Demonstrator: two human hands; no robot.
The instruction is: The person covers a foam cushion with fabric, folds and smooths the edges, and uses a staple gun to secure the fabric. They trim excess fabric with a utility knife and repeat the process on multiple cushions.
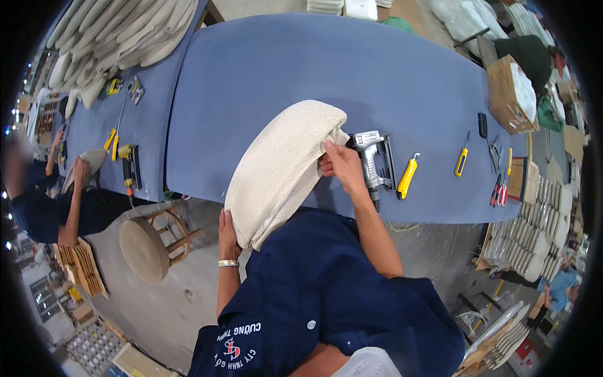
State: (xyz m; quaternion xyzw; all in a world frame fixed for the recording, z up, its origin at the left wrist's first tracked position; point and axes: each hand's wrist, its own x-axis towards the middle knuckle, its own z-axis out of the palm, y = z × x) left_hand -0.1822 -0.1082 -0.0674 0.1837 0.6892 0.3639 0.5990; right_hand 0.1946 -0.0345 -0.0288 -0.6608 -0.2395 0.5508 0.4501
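Note:
A curved beige upholstered cushion (276, 163) rests partly on the blue table, its near end against my body. My left hand (228, 235) grips its near left end, the fingers partly hidden by the cushion. At the far right end, my right hand (343, 165) is closed on the fabric edge, fingertips pinched together. Just right of that hand lies a silver pneumatic staple gun (372, 160), apart from the fingers. Beside it is a yellow utility knife (408, 176).
The blue table (251, 69) also bears a yellow screwdriver (461, 162), red-handled cutters (499, 193) and a cardboard box (510, 94). Beige cushions (119, 31) are piled far left. Left stands a round stool (144, 250); a co-worker (44, 201) holds another cushion.

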